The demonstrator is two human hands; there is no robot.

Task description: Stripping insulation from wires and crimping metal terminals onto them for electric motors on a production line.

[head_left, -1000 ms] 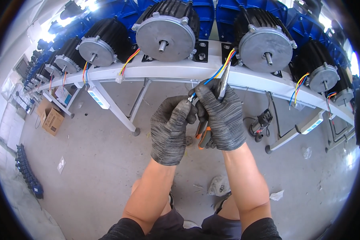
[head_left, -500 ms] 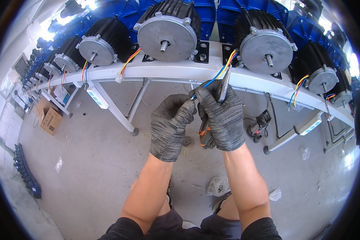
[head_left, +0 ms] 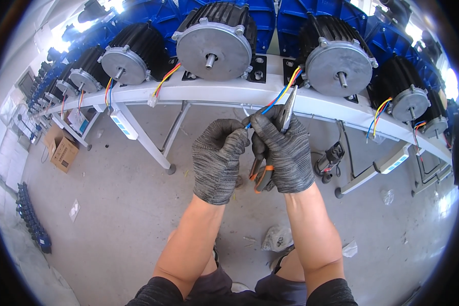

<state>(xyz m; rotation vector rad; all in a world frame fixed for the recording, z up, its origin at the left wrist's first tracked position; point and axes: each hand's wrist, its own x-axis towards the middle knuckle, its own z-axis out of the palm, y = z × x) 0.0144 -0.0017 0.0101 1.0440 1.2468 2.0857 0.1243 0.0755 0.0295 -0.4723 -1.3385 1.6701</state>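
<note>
Both hands wear grey knit gloves and meet in front of the bench. My left hand is closed, its thumb and forefinger pinching the ends of the motor wires. These blue, red and yellow wires run down from beside the motor at the right of centre. My right hand is closed around a pair of pliers. The metal jaws point up past the knuckles, and the grey and orange handles stick out below the palm. Its thumb and finger also pinch the wires, next to my left fingertips. The wire tips are mostly hidden.
More motors with loose coloured leads line the white bench, blue housings behind them. A white connector hangs from one lead set. Below are a black pump-like device, a cardboard box and a plastic bag.
The pliers have turned slightly in my right hand, and their handles now show further apart below the palm. A red wire shows beside the blue one. Both hands stay nearly in place.
</note>
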